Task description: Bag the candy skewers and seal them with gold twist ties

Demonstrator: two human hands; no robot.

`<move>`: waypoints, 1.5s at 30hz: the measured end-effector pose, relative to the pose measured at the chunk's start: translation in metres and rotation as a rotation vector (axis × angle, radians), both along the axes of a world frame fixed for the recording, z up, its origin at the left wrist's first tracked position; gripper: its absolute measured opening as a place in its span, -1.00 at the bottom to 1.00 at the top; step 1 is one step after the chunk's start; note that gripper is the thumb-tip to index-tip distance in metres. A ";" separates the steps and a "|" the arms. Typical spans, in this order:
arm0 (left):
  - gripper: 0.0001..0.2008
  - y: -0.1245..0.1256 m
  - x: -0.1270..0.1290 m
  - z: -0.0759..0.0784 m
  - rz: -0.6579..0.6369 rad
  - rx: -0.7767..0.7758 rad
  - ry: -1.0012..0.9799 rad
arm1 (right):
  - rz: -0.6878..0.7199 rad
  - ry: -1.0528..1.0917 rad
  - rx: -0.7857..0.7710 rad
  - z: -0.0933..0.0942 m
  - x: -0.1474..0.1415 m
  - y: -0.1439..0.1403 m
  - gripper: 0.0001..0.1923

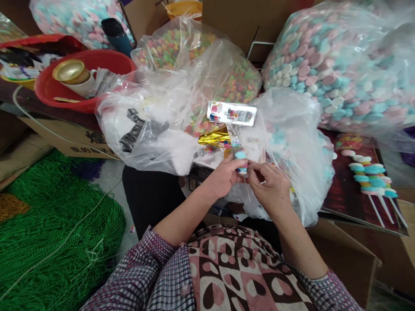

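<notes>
We hold a candy skewer (240, 160) upright between both hands, in front of the chest. Our left hand (223, 178) pinches it from the left, fingertips pressed together on the lower sweets; our right hand (271, 189) closes its fingertips on the thin stick just below. A clear sleeve with a printed header card (231, 113) rises above the grip.

We judge the skewer light, and the stacked sweets brittle and likely to crumble if squeezed, so the stick seems the safer place to hold. The sleeve looks slippery and crinkly.

Behind the grip lie open plastic bags (285, 142) of loose sweets, with a gold foil wrapper (214, 138) just beyond the left fingers. To the right, finished skewers (369, 177) rest on a dark board (353, 207). Far left sit a red basin (81, 82) and green netting (48, 224). The bags crowd close around the hands.
</notes>
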State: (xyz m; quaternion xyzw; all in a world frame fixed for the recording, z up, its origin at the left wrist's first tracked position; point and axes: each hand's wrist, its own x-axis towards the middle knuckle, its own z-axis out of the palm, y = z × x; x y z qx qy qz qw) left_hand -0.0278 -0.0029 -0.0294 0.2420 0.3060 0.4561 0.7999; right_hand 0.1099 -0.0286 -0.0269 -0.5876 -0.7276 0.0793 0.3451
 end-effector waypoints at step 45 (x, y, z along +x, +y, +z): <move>-0.77 -0.004 0.021 -0.024 0.203 0.066 0.301 | 0.041 -0.067 0.114 -0.010 -0.010 -0.010 -0.85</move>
